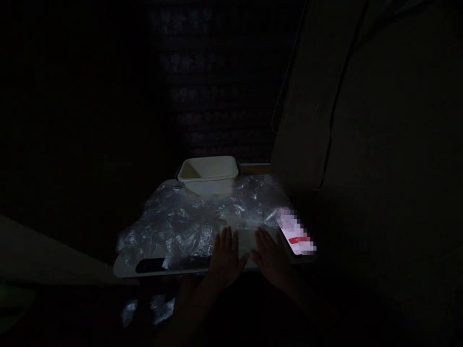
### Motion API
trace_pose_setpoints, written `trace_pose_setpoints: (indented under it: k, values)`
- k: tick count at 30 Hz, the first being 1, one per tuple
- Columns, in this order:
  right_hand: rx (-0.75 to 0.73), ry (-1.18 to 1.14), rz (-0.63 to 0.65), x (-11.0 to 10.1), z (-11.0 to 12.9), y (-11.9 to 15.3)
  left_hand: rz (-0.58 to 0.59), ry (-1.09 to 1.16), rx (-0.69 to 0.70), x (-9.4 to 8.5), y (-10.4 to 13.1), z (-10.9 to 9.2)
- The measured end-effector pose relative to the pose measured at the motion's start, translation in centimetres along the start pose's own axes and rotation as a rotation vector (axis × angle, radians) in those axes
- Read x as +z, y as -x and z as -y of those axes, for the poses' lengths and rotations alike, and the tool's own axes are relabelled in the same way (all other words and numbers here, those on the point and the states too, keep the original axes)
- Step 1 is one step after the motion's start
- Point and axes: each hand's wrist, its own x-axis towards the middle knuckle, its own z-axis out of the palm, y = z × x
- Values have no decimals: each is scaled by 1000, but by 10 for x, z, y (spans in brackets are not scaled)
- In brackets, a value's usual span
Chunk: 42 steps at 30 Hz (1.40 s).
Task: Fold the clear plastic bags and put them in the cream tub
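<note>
The room is very dark. My left hand [225, 256] lies palm down near the front edge of a pale board [125, 267], its fingers pointing forward. Beside it on the right, my right hand [270, 255] rests the same way, thumbs almost meeting. Under the fingers is a flat, pale, thin sheet or bag [249, 235], hard to make out. Clear crinkled plastic bags [181, 221] cover much of the board to the left and behind the hands. A lit phone [294, 231] lies at the board's right side.
An open cream-coloured bin [210, 185] stands at the back of the board. Loose plastic pieces [162, 308] are below its front edge at the left. A dark cable [331, 125] hangs along the right wall.
</note>
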Motion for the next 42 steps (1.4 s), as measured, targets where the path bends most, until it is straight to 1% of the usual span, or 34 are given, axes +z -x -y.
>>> trace_pose_setpoints:
  k: [5,7,9,11,13,14,16,19,21,23,25,27,28,30,32,34,35,37,40,42]
  values:
    - [5,-4,18,2,-1,0,6,19,-10,2,-2,1]
    - [14,-12,31,2,0,0,10,38,-11,-3,-2,1]
    - [20,-29,40,1,-1,0,5,64,3,-12,1,-1]
    - [27,-59,33,-1,-2,-1,1,91,55,-25,6,-6]
    - [33,-104,-7,-5,-5,-3,16,113,155,-36,13,-14]
    - [35,-132,-37,-7,-6,-5,32,122,206,-38,17,-18]
    - [55,-193,-111,-12,-8,-7,59,131,264,-36,21,-25]
    - [103,-286,-219,-18,-9,-8,85,132,270,-22,22,-28]
    - [130,-350,-259,-19,-10,-5,78,152,265,-16,21,-28]
    - [157,-434,-262,-18,-15,-1,47,210,251,-19,19,-26]
    - [214,-576,-246,-18,-23,1,11,329,205,-33,16,-24]
    - [273,-716,-225,-20,-33,-1,-9,529,108,-54,11,-19]
    - [294,-795,-195,-23,-37,-4,-23,656,23,-65,7,-16]
    - [302,-945,-105,-29,-41,-11,-9,972,-170,-84,-1,-8]
    - [271,-1073,-5,-37,-38,-18,1,1267,-409,-97,-9,2]
    - [238,-1159,76,-45,-27,-22,-23,1476,-575,-102,-14,10]
    - [233,-1239,134,-48,-20,-22,-34,1551,-622,-102,-15,13]
    - [254,-1449,209,-52,-6,-21,-54,1651,-664,-99,-14,15]
    - [325,-1749,218,-55,10,-20,-44,1722,-691,-92,-11,14]
    - [360,-1837,233,-57,14,-22,6,1764,-695,-87,-8,14]
